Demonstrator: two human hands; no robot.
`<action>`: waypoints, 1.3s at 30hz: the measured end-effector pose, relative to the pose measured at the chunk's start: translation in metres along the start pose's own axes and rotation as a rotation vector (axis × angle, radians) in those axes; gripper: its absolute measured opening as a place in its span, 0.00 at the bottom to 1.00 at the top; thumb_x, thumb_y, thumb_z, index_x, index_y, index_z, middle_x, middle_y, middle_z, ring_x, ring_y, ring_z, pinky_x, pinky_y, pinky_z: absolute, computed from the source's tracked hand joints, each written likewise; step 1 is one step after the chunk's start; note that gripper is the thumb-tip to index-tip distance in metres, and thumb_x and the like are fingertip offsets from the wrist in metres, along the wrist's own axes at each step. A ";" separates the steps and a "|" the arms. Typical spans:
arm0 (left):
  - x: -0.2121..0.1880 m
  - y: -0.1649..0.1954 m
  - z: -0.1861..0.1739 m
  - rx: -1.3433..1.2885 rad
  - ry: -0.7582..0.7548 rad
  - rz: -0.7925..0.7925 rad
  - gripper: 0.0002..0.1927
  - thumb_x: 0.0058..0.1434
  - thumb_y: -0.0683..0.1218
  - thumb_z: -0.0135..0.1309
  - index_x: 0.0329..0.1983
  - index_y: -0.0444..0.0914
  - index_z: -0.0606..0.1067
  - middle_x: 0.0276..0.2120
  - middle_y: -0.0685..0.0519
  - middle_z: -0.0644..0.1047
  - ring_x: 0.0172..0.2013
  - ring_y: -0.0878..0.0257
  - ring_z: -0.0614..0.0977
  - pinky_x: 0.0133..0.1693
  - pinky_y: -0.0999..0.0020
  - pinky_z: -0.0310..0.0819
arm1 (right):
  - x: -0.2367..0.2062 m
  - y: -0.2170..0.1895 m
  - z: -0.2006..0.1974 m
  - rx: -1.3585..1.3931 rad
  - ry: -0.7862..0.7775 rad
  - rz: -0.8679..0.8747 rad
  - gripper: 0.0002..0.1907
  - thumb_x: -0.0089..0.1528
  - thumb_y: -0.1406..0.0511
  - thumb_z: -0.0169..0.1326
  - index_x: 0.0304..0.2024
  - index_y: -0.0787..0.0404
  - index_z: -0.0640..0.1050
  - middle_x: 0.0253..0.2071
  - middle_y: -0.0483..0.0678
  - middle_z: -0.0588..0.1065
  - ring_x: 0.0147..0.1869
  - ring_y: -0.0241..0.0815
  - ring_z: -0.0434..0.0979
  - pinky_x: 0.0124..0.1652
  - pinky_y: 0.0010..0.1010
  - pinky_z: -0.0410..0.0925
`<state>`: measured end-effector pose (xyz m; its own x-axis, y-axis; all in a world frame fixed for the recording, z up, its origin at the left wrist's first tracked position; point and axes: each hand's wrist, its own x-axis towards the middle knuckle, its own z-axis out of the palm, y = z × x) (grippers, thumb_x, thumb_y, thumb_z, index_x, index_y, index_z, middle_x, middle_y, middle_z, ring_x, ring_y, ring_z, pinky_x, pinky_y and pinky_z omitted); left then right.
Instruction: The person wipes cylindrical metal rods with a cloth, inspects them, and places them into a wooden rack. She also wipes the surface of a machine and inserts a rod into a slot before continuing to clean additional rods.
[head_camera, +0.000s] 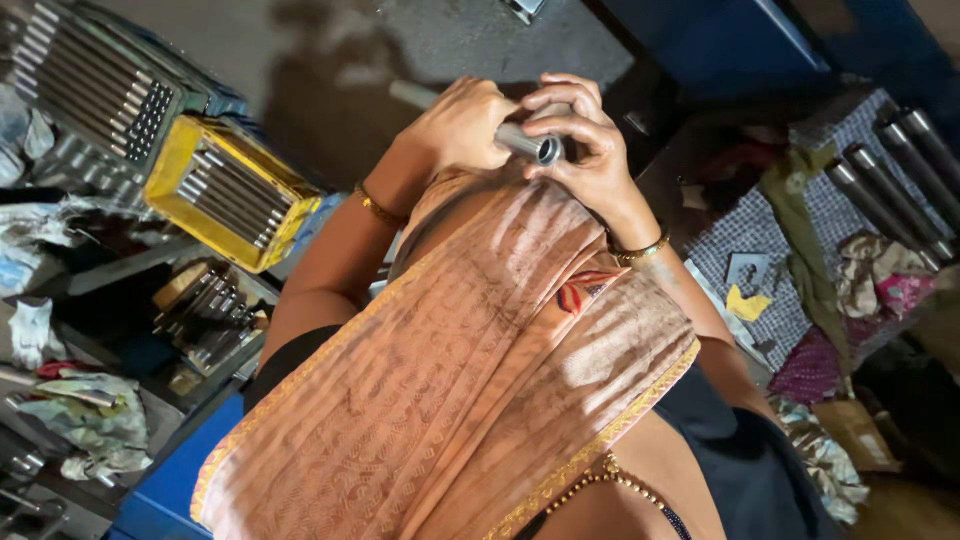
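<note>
A grey metal tube (525, 141) with a hollow open end is held up in front of my chest, above the orange patterned drape (470, 370) I wear. My left hand (458, 125) is wrapped around the tube's middle, and its far end (412, 95) sticks out past the hand to the left. My right hand (588, 140) curls its fingers over and around the tube's open end. Both wrists carry thin bangles.
A yellow crate (180, 150) packed with metal rods stands at the left, with a darker crate of rods (150, 110) behind it. More thick rods (895, 170) lie on a checkered cloth (800, 300) at the right. Crumpled rags (90, 420) lie lower left.
</note>
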<state>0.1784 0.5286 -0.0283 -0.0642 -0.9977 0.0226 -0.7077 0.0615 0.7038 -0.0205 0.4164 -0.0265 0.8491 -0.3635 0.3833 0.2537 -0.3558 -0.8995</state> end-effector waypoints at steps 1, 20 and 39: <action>-0.006 -0.004 -0.002 0.006 -0.015 -0.044 0.12 0.49 0.49 0.63 0.30 0.36 0.80 0.26 0.38 0.79 0.29 0.39 0.81 0.35 0.48 0.76 | 0.002 0.006 0.007 0.019 -0.008 0.002 0.24 0.52 0.62 0.75 0.48 0.59 0.82 0.59 0.50 0.76 0.72 0.54 0.67 0.72 0.50 0.61; -0.059 -0.044 -0.012 -0.400 0.088 -0.158 0.20 0.56 0.52 0.67 0.35 0.30 0.75 0.23 0.43 0.75 0.25 0.51 0.77 0.32 0.57 0.72 | 0.060 0.004 0.065 -0.007 -0.163 0.053 0.26 0.58 0.57 0.70 0.54 0.60 0.79 0.57 0.47 0.78 0.77 0.51 0.66 0.73 0.48 0.58; -0.074 -0.151 0.007 -2.512 1.271 0.036 0.19 0.64 0.50 0.50 0.16 0.48 0.62 0.12 0.63 0.64 0.15 0.71 0.65 0.28 0.72 0.67 | 0.038 0.008 0.050 0.119 0.220 0.177 0.24 0.61 0.69 0.72 0.56 0.66 0.77 0.52 0.46 0.74 0.58 0.38 0.72 0.62 0.31 0.65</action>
<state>0.2854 0.5935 -0.1411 0.6309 -0.6543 -0.4171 0.6335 0.7447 -0.2100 0.0369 0.4429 -0.0302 0.7678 -0.5928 0.2432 0.1744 -0.1719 -0.9696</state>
